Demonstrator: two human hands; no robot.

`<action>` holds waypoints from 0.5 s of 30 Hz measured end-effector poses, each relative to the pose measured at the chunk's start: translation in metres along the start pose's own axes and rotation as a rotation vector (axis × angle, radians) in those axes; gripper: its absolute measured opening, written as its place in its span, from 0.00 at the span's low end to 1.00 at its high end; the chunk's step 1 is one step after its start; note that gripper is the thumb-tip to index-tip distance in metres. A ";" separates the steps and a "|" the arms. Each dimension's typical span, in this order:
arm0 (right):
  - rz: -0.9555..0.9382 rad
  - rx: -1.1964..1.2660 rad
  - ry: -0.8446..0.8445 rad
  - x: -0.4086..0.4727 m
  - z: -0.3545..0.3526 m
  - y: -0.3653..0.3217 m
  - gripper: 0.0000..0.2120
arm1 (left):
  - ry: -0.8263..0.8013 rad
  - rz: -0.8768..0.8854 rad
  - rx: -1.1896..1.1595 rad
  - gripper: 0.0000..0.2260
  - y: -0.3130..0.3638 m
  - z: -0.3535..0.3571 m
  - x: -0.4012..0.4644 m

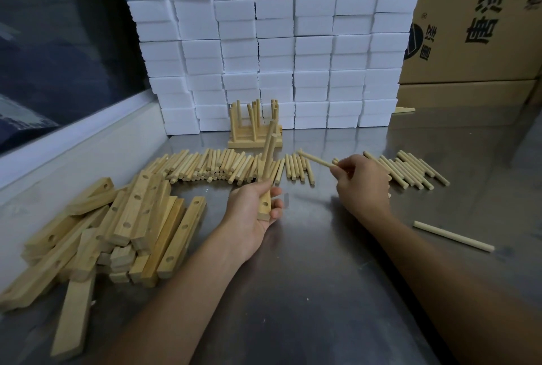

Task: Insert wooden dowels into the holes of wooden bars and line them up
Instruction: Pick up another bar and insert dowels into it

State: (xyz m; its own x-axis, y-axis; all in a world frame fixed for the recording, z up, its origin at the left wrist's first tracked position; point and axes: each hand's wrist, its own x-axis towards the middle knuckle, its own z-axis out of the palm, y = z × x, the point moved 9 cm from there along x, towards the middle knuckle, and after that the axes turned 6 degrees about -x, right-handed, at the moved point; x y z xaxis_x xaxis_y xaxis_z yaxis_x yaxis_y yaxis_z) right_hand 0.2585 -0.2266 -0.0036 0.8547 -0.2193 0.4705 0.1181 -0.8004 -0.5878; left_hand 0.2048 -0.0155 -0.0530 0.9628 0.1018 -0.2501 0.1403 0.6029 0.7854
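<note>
Wooden bar (264, 203) with two dowels (269, 156) standing in its holes sits at the centre of the head view, the left hand (252, 206) curled around it above the steel bench (308, 262). At 2 o'clock the right hand (362, 182) pinches a single dowel (315, 159). Loose dowels (211, 166) lie in a row at 12 o'clock, finished bars (254, 125) behind them, a heap of drilled bars (117, 229) at 9 o'clock. White foam blocks (275, 41) and a cardboard carton (481, 18) stand at the back.

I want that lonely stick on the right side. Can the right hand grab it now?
Probably not at once. The right hand already pinches a pale wooden dowel. The single long wooden dowel lies alone on the bare steel table beside that forearm, nothing blocking it.
</note>
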 end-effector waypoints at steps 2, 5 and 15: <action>0.031 0.228 -0.044 -0.004 0.004 -0.002 0.06 | 0.004 0.010 0.006 0.03 0.001 -0.001 0.000; 0.073 0.515 -0.169 -0.011 0.014 -0.014 0.04 | 0.025 0.025 -0.024 0.03 0.003 -0.003 0.000; -0.087 0.556 -0.568 -0.036 0.038 -0.050 0.08 | 0.028 0.002 -0.130 0.07 0.004 -0.006 0.003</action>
State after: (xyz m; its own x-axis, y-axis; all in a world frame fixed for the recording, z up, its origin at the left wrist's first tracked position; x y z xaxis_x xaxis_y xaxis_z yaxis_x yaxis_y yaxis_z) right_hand 0.2406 -0.1579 -0.0163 0.9399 0.2686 0.2108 0.3034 -0.3737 -0.8765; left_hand 0.2072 -0.0084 -0.0538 0.9561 0.1243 -0.2654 0.1051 0.6999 0.7065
